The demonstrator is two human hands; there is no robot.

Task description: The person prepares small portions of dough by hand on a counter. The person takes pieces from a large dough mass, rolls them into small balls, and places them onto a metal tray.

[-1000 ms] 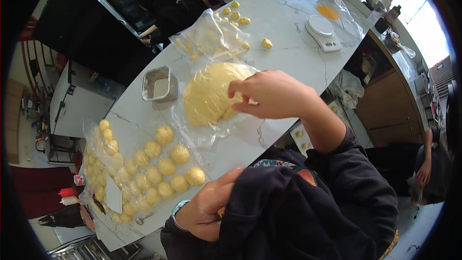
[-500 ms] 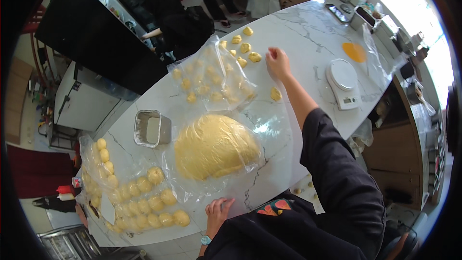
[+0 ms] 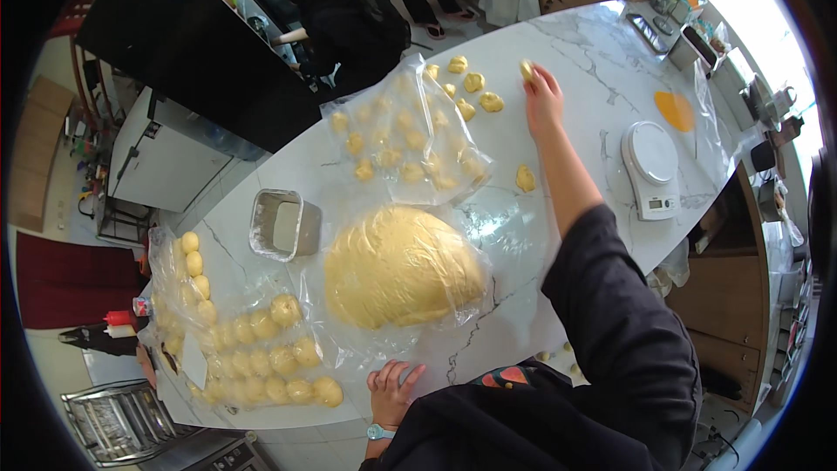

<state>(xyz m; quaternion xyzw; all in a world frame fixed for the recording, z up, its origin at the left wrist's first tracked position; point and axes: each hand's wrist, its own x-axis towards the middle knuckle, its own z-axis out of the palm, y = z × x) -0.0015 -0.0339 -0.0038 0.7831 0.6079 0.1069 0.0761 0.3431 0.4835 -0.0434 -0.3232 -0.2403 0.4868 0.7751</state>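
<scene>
My right hand [image 3: 544, 98] reaches across the table, its fingers closed on a small yellow dough piece [image 3: 527, 71]. Left of it, several rough dough pieces [image 3: 473, 83] lie loose, and a single one [image 3: 525, 178] sits nearer my forearm. Clear plastic sheet [image 3: 417, 128] covers more such pieces. A big yellow dough mass [image 3: 403, 269] rests under film in the middle. At the near table edge my left hand [image 3: 394, 391], with a watch on the wrist, rests with fingers apart and holds nothing, just below the dough mass.
Rows of smooth dough balls [image 3: 263, 324] lie under plastic at left, near a metal loaf tin [image 3: 309, 231]. On the right are a white scale [image 3: 652, 166] and an orange scraper [image 3: 674, 111]. Beyond the table, a person in black [image 3: 336, 30] bends at an open fridge.
My right hand has lifted and turned, and the dough piece in its fingers now shows. My left hand stays at the near edge. The whole view has shifted slightly.
</scene>
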